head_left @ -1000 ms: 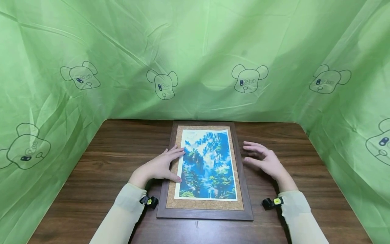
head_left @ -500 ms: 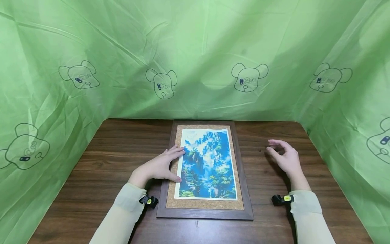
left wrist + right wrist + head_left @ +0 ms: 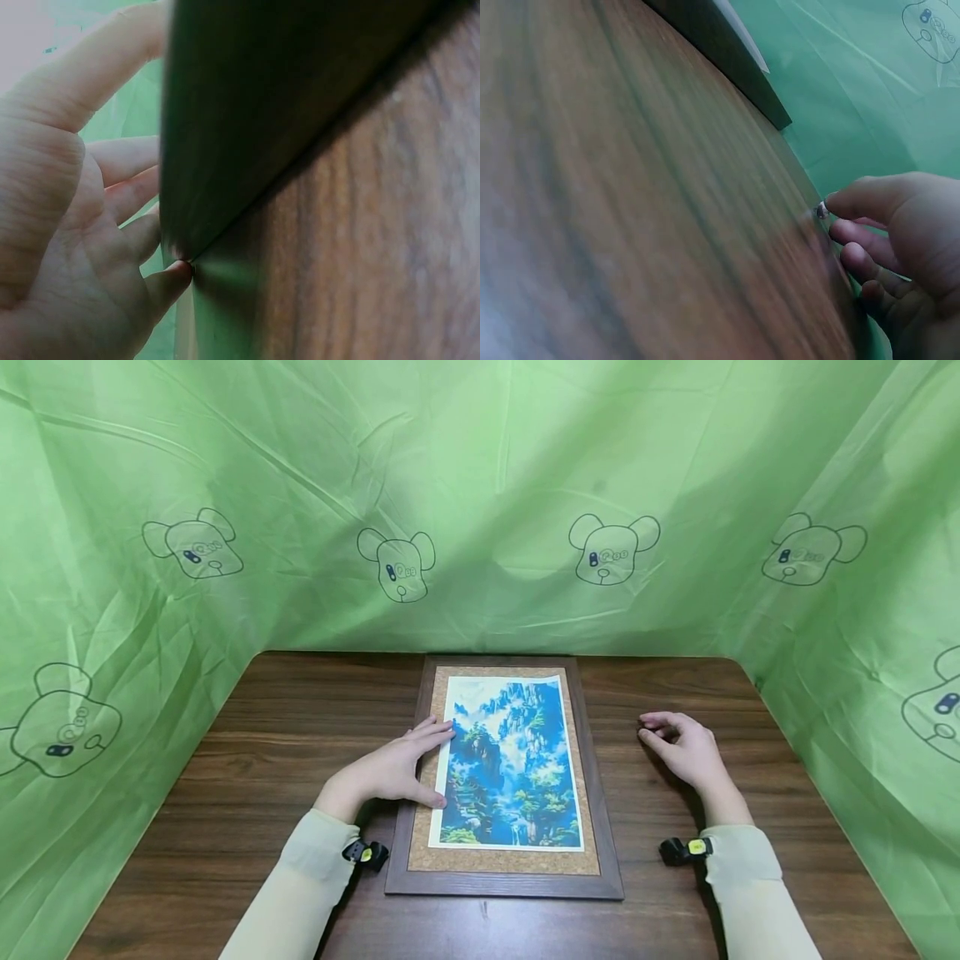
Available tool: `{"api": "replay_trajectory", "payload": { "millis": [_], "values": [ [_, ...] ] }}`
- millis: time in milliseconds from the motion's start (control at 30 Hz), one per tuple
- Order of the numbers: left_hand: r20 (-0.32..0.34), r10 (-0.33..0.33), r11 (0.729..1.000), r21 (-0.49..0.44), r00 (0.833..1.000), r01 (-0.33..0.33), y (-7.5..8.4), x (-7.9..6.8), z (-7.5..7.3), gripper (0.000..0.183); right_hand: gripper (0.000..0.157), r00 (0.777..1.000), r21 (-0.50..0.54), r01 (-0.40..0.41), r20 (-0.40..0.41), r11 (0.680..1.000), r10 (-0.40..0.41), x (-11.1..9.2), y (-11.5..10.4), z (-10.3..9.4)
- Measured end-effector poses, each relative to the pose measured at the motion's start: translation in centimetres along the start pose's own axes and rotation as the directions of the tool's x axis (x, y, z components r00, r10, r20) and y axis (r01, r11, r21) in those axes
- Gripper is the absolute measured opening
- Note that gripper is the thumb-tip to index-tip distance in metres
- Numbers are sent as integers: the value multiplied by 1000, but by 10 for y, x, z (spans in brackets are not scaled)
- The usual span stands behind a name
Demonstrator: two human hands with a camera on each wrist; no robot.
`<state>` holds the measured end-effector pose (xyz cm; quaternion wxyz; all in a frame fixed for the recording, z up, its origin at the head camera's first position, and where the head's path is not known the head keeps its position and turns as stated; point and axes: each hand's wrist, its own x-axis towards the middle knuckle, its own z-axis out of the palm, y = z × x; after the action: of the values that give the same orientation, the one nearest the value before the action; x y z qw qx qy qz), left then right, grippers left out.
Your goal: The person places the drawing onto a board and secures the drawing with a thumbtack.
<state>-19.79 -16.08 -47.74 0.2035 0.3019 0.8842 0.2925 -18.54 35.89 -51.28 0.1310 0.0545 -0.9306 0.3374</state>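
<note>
A blue and green landscape print [image 3: 510, 768] lies on a cork board [image 3: 502, 862] with a dark wooden frame [image 3: 502, 885]. My left hand [image 3: 386, 768] rests on the print's left edge, thumb and fingers spread. In the left wrist view, the frame's side hides some of its fingertips. My right hand [image 3: 686, 756] is low over the table, right of the board. In the right wrist view, its thumb and forefinger pinch a tiny shiny piece [image 3: 822, 211] that looks like a pushpin, at the table surface. The other fingers are curled.
The board lies on a dark wood-grain table [image 3: 300, 693], its far end at the back edge. A green curtain [image 3: 487, 485] with printed bear heads surrounds the table at the back and sides. Black straps with cameras are on both wrists.
My right hand has moved right, away from the board, then slightly back left to the small dark piece on the table. The left hand and the print have stayed in place.
</note>
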Motion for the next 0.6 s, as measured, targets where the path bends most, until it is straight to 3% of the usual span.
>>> {"api": "replay_trajectory", "payload": {
  "millis": [467, 600],
  "values": [
    [1, 12, 1000, -5, 1000, -12, -1, 0, 0, 115, 9, 1000, -32, -10, 5, 999, 11, 0, 0, 4],
    [4, 13, 1000, -9, 1000, -13, 0, 0, -1, 115, 11, 998, -11, -54, -9, 998, 54, 0, 0, 2]
  ]
}}
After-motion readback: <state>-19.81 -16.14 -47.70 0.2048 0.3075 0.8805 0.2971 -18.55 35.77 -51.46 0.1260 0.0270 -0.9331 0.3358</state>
